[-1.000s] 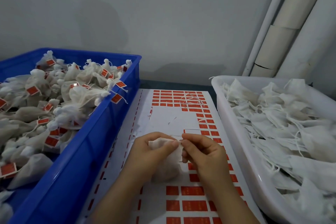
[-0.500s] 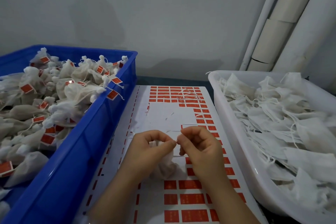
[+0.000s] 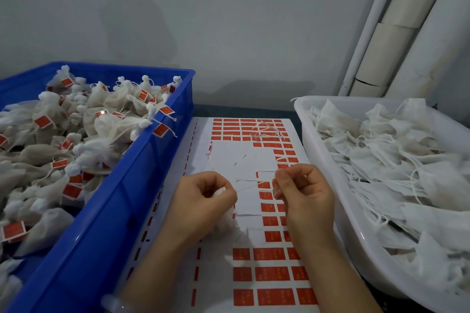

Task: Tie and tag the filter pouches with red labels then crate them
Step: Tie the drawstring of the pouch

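The small white mesh filter pouch [image 3: 227, 221] is gripped by the curled left hand [image 3: 203, 201] over the sheet of red labels [image 3: 270, 296], its thin white drawstring [image 3: 254, 186] pinched by the right hand [image 3: 302, 193]. Since a second ago the hands have been drawn apart and the string stretched, so cinching seems underway, though any knot is hidden; tagging and crating remain.
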Demonstrator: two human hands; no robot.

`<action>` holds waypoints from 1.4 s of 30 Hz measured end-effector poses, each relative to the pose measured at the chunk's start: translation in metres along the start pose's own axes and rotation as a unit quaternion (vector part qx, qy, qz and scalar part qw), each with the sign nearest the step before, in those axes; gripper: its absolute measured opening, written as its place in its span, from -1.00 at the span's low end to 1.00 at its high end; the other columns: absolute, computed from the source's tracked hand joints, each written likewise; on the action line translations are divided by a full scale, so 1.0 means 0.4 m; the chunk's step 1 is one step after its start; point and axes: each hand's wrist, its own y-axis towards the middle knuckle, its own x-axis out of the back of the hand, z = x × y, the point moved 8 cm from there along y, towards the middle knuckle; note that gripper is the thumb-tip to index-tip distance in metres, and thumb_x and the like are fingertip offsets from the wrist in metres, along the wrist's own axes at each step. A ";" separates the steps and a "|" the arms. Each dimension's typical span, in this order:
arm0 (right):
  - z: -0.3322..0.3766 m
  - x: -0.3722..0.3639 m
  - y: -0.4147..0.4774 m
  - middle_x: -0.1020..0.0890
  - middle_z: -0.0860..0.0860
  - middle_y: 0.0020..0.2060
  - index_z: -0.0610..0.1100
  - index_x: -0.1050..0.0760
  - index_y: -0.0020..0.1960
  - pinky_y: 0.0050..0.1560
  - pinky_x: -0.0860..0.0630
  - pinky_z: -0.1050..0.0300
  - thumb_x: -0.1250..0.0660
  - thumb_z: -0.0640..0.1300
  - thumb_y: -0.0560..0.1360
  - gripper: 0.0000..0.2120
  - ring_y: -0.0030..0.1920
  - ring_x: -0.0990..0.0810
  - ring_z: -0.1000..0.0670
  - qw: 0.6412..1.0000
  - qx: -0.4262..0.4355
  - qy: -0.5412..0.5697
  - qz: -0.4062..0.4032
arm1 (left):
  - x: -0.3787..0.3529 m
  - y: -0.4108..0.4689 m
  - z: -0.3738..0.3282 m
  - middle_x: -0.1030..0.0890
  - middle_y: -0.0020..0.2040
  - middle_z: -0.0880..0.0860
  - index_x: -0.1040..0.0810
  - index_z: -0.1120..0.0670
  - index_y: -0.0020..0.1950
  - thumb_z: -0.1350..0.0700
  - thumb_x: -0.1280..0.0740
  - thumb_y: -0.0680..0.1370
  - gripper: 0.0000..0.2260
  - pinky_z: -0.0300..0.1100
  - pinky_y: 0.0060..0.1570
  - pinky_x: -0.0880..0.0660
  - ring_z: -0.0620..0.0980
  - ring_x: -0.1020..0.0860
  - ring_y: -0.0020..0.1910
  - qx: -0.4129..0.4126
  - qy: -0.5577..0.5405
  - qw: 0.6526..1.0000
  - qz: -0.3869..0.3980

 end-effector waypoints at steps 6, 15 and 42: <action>-0.007 -0.009 -0.014 -0.62 0.13 -0.34 0.02 -0.48 -0.18 -0.32 -0.52 0.40 -0.35 -0.05 0.44 -0.94 -0.27 -0.62 0.13 0.999 0.022 -0.042 -0.010 | -0.024 -0.002 0.024 -0.52 -0.45 -0.15 -0.51 0.01 -0.39 0.27 -0.26 0.52 -0.69 -0.46 -0.42 -0.41 -0.13 -0.52 -0.31 0.032 -0.012 0.997 0.066; 0.001 -0.045 -0.029 -0.56 0.22 -0.25 0.09 -0.45 -0.26 -0.27 -0.38 0.58 -0.29 0.13 0.40 -0.85 -0.21 -0.54 0.16 0.985 0.052 -0.163 0.034 | -0.001 0.006 0.028 -0.53 -0.35 -0.20 -0.51 0.02 -0.23 0.16 -0.23 0.56 -0.82 -0.52 -0.49 -0.39 -0.34 -0.49 -0.28 0.039 -0.086 0.994 -0.051; 0.047 -0.107 -0.089 -0.61 0.15 -0.37 -0.01 -0.51 -0.27 -0.28 -0.51 0.40 -0.33 -0.10 0.38 -0.94 -0.27 -0.60 0.11 0.982 0.091 -0.007 0.165 | 0.011 -0.020 -0.042 -0.60 -0.39 -0.11 -0.60 -0.07 -0.31 0.44 -0.29 0.42 -0.61 -0.34 -0.41 -0.50 -0.08 -0.59 -0.38 -0.081 -0.001 0.996 -0.049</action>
